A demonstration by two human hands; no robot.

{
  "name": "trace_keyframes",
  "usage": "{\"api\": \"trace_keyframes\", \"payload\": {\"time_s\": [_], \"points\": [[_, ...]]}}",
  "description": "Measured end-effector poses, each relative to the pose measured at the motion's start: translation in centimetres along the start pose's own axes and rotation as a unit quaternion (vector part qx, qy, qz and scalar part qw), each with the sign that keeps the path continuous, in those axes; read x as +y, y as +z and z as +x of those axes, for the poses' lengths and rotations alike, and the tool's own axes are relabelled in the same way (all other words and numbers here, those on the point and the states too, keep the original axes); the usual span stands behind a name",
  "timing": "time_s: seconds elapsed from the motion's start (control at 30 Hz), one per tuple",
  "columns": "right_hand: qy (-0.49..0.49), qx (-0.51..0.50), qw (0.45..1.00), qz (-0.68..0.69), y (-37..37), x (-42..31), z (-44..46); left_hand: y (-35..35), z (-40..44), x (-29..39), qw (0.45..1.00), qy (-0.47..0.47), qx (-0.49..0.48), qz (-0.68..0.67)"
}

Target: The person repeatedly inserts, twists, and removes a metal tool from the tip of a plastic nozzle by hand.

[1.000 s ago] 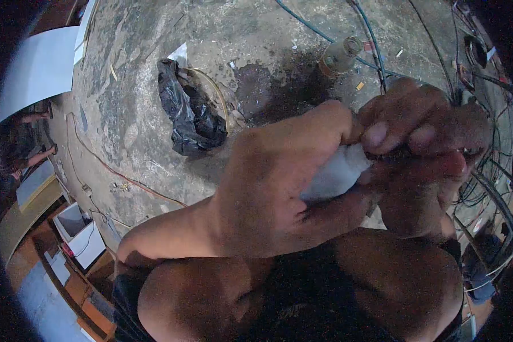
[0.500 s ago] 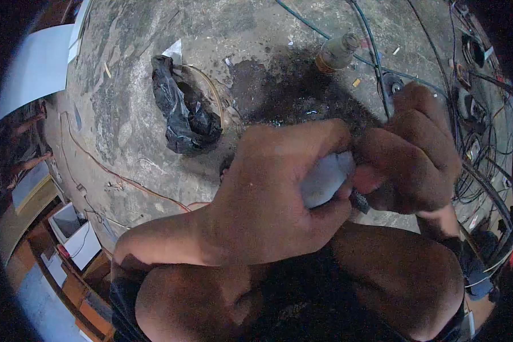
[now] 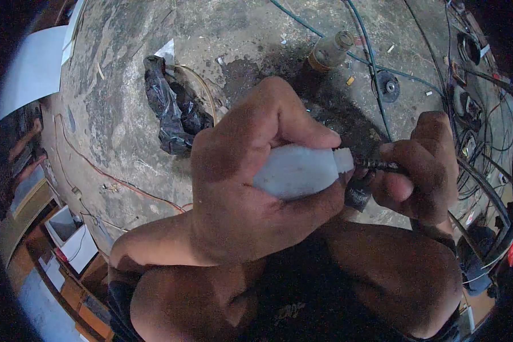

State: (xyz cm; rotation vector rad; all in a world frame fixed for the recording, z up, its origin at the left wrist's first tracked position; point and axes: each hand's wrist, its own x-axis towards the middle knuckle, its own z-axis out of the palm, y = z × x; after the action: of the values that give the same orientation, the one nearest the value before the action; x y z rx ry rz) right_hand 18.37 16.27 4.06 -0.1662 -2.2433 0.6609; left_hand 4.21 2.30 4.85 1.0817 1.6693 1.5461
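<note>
My left hand [image 3: 233,171] is wrapped round a pale, smooth, bulb-shaped plastic piece [image 3: 296,171] with a narrow stepped neck that points right. The thumb lies along its top. My right hand [image 3: 424,171] is closed on a thin dark rod [image 3: 382,165], pinched between thumb and fingers. The rod's left end meets or nearly meets the neck; I cannot tell whether they are joined. Both hands are above my knees. Below the neck, a dark item with pale lettering [image 3: 357,196] partly shows.
A glass jar [image 3: 328,52] stands on the stained concrete floor, with a grinding disc [image 3: 386,86] to its right. A crumpled black plastic bag [image 3: 174,111] lies left. Hoses and tangled cables [image 3: 479,171] run down the right side. Another person's arm [image 3: 25,142] shows far left.
My left hand has turned and shifted left, showing more of the pale piece and its neck. My right hand has moved down slightly, and the dark rod now shows between the hands.
</note>
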Motion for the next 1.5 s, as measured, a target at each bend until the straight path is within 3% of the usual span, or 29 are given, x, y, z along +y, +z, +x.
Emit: {"api": "trace_keyframes", "payload": {"time_s": [0.17, 0.23, 0.33, 0.5, 0.73, 0.93, 1.07, 1.13, 1.23, 1.33, 1.4, 1.5], "points": [[0.125, -0.118, 0.984, -0.047, -1.4, -2.7, 2.3, 0.1, 0.5, 0.9, 0.998, 0.008, -0.024, 0.054], [0.104, -0.107, 0.988, -0.024, -1.2, -2.6, 2.6, 0.2, 0.7, 1.3, 0.994, 0.022, -0.047, 0.092], [-0.026, 0.009, 0.996, 0.083, 1.0, -0.6, 1.5, -0.1, 1.2, 2.3, 0.990, 0.010, -0.061, 0.126], [-0.042, 0.023, 0.996, 0.081, 1.6, -0.7, 2.6, 0.3, 0.8, 1.8, 0.987, 0.034, -0.017, 0.155], [-0.138, 0.072, 0.984, 0.089, 3.4, 1.3, 2.2, -0.5, 1.3, 0.4, 0.995, 0.015, -0.057, 0.086], [-0.159, 0.116, 0.975, 0.101, 4.8, 2.5, 1.8, -0.4, 1.5, 1.3, 0.980, -0.019, -0.090, 0.177], [-0.062, -0.055, 0.986, 0.144, 2.2, 1.7, 2.9, -0.4, 2.0, 1.7, 0.943, 0.003, -0.169, 0.287], [-0.091, -0.113, 0.981, 0.131, 1.8, 1.9, 3.0, -0.6, 2.0, 1.2, 0.941, -0.021, -0.190, 0.279], [-0.167, -0.055, 0.977, 0.121, 3.2, 3.6, 2.1, -1.1, 2.3, 0.3, 0.912, -0.003, -0.242, 0.331], [-0.128, -0.006, 0.982, 0.142, 4.8, 4.7, -0.9, -1.8, 3.1, -0.8, 0.875, 0.032, -0.317, 0.365], [-0.112, -0.073, 0.981, 0.143, 4.5, 4.7, -1.5, -2.1, 3.2, -1.5, 0.859, 0.040, -0.354, 0.367], [-0.122, -0.010, 0.980, 0.156, 6.1, 4.9, -2.3, -2.7, 3.3, -2.0, 0.848, 0.049, -0.371, 0.375]]}}
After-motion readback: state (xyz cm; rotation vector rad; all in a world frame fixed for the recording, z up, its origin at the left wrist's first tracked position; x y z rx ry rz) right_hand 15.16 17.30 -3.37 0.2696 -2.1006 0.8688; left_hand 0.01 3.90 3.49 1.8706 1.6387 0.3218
